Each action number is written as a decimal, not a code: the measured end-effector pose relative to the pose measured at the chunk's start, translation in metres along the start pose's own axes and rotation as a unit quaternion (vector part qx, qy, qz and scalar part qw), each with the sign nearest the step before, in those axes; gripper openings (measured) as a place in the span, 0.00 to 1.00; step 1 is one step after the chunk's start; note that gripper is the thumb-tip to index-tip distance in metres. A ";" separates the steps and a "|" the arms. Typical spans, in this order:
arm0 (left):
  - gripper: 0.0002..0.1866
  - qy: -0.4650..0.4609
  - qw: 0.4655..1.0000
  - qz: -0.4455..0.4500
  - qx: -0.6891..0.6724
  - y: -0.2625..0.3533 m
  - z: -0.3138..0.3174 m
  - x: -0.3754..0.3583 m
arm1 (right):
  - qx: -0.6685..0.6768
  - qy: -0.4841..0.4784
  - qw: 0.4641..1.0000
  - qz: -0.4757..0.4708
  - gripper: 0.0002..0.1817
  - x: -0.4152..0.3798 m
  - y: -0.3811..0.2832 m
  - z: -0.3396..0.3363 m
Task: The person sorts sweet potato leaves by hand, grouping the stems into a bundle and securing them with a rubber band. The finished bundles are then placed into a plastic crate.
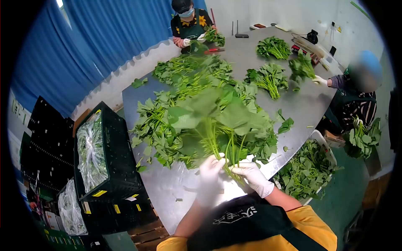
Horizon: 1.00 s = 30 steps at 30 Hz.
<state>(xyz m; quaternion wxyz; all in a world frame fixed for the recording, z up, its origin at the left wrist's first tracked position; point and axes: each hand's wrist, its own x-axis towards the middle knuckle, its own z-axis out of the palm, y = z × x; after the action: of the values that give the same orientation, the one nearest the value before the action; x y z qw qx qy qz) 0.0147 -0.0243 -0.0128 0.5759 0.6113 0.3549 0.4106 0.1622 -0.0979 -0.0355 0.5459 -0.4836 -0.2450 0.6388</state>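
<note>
Both my hands wear thin white gloves and are close together over the near edge of the metal table. My left hand [211, 169], partly blurred, is closed round the stems of a bunch of leafy greens [211, 136]. On the other side my right hand [252, 177] pinches the lower stem ends of the same bunch. Its broad leaves point away from me and are smeared by motion. Behind and beneath it spreads a large loose pile of the same greens [157, 144], which the held leaves partly hide.
The metal table [167, 188] bears separate bunches [268, 79] at the far right. A white crate of greens [307, 167] stands by the right edge, dark stacked crates [115, 154] at left. Two co-workers handle greens, one at the far end [192, 31], one at right [351, 100].
</note>
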 end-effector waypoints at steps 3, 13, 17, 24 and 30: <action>0.14 0.025 1.000 0.013 -0.004 -0.009 -0.003 0.005 | 0.030 0.021 0.999 -0.036 0.09 -0.012 -0.013 -0.014; 0.10 0.221 0.967 -0.083 -0.099 0.013 -0.052 0.024 | 0.528 0.138 0.780 -0.307 0.42 -0.086 -0.019 -0.173; 0.09 0.162 0.974 -0.069 -0.144 0.004 -0.020 0.020 | 0.142 0.196 0.959 -0.149 0.30 -0.067 -0.018 -0.105; 0.08 0.079 0.987 -0.079 -0.115 0.017 0.006 0.002 | -0.484 0.085 0.804 -0.334 0.21 -0.020 -0.045 0.027; 0.09 0.094 0.954 0.191 0.212 0.014 -0.012 -0.009 | -0.335 0.025 0.927 -0.165 0.11 0.024 -0.013 0.029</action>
<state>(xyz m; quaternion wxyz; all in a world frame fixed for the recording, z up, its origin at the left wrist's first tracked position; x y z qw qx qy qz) -0.0008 -0.0284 0.0002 0.3078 0.7346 0.3629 0.4838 0.1441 -0.0658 -0.0213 0.4555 -0.6070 -0.5075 0.4080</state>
